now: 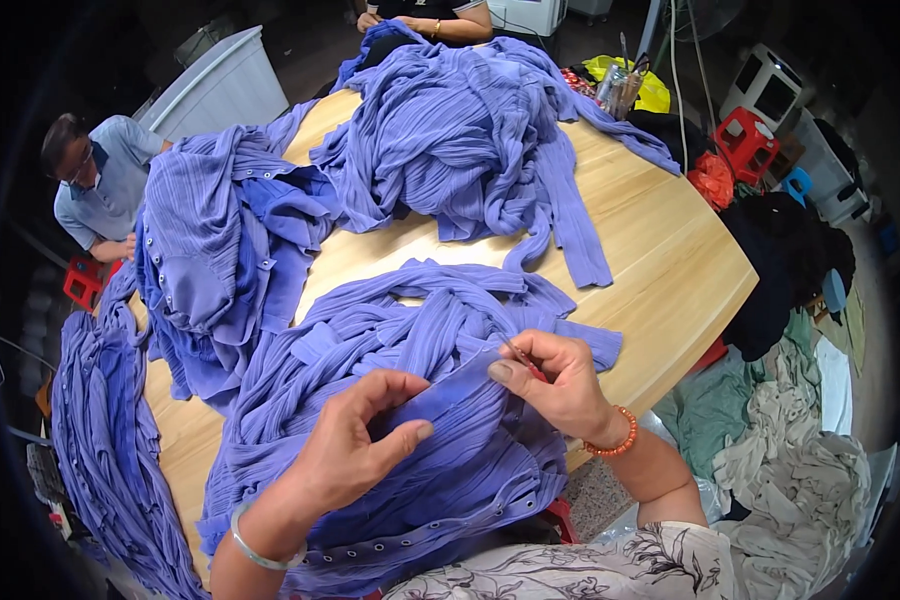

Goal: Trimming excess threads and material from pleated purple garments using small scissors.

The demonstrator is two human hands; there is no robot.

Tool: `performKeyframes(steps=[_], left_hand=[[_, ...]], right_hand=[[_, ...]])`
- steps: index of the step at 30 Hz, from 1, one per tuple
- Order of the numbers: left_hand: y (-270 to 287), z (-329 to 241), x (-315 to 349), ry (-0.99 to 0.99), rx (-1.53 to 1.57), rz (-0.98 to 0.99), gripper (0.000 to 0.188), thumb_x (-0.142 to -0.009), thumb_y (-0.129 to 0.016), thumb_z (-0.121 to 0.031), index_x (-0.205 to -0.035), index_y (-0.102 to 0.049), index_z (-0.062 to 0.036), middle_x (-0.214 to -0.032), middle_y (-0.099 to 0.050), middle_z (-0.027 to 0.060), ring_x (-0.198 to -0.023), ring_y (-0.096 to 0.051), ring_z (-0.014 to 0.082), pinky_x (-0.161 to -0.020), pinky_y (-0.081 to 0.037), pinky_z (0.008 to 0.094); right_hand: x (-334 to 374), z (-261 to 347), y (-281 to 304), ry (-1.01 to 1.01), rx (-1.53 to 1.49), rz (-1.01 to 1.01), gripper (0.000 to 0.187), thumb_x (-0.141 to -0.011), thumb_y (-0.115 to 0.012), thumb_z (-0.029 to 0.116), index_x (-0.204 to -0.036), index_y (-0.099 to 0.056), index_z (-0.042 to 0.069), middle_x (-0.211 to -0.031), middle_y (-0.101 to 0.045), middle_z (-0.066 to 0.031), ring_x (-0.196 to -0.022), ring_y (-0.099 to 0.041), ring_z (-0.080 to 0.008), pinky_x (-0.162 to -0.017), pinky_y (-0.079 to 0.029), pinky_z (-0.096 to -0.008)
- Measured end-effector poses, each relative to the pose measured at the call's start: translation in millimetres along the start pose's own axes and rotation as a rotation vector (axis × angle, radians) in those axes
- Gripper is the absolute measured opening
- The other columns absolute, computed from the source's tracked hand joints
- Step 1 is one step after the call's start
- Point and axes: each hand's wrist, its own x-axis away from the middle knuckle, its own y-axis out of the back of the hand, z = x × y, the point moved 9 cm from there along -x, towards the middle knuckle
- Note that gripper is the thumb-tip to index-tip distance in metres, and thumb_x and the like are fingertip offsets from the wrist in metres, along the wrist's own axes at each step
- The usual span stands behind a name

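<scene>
Violet-blue ribbed-fabric garment (480,430): bunched at near edge of the pale wood-grain worktop (660,230), spilling over that edge. Bunched folds at its left, smooth flat band mid, row of metal eyelets along its lower edge.

Around it, L to R: long violet-blue eyelet garment (105,450) draped over left edge; seated person in a light-blue shirt (110,185) beyond; violet-blue crumpled heap (205,230) toward far-left; bigger violet-blue ribbed heap (450,130) at far edge, blocking view of the worktop there; beige crumpled cloth (800,470) below right edge.

Left hand (360,440): thumb and fingers part-spread at the band, touching it; can't tell how firm. Right hand (555,385): closed on small red-handled pointed metal tool (536,371), right at band's end.
</scene>
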Motion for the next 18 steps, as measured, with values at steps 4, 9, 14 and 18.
performKeyframes(steps=[4,9,14,18], left_hand=[[1.0,6.1,2.6,0.017,0.011,-0.006,0.033,-0.089,-0.074,-0.012,-0.116,-0.061,0.0038,-0.104,-0.067,0.0047,-0.095,-0.059,0.0086,-0.087,-0.048,0.0247],[-7.9,10.9,-8.9,0.093,0.133,0.127,0.031,-0.091,-0.075,-0.018,-0.112,-0.064,0.0032,-0.099,-0.067,0.0009,-0.09,-0.058,0.0064,-0.082,-0.048,0.0232],[-10.2,13.1,-10.2,0.149,0.31,0.175,0.022,-0.096,-0.069,-0.017,-0.106,-0.067,0.0017,-0.094,-0.067,-0.0007,-0.085,-0.058,0.0039,-0.077,-0.048,0.0208],[-4.1,16.8,-11.5,0.114,0.353,0.123,0.02,-0.097,-0.067,-0.017,-0.105,-0.068,0.0014,-0.094,-0.068,-0.0006,-0.083,-0.058,0.0038,-0.076,-0.048,0.0202]], right_hand=[[-1.2,3.2,-3.7,-0.037,-0.114,0.009,0.017,-0.095,-0.071,0.017,-0.096,-0.067,0.0,-0.074,-0.053,0.0108,-0.066,-0.039,0.0021,-0.056,-0.032,-0.0173],[-0.7,5.1,-3.7,-0.028,-0.101,0.006,0.017,-0.095,-0.07,0.016,-0.097,-0.067,0.0,-0.077,-0.055,0.0103,-0.068,-0.041,0.0023,-0.058,-0.033,-0.0161],[-2.2,-0.5,-3.1,-0.056,-0.067,-0.003,0.018,-0.094,-0.071,0.016,-0.099,-0.067,0.0,-0.078,-0.056,0.0091,-0.07,-0.042,0.002,-0.059,-0.036,-0.0163],[0.3,22.9,0.9,0.194,0.338,-0.129,0.03,-0.089,-0.076,0.019,-0.111,-0.066,0.001,-0.079,-0.061,0.0,-0.064,-0.049,-0.0065,-0.058,-0.043,-0.0223]])
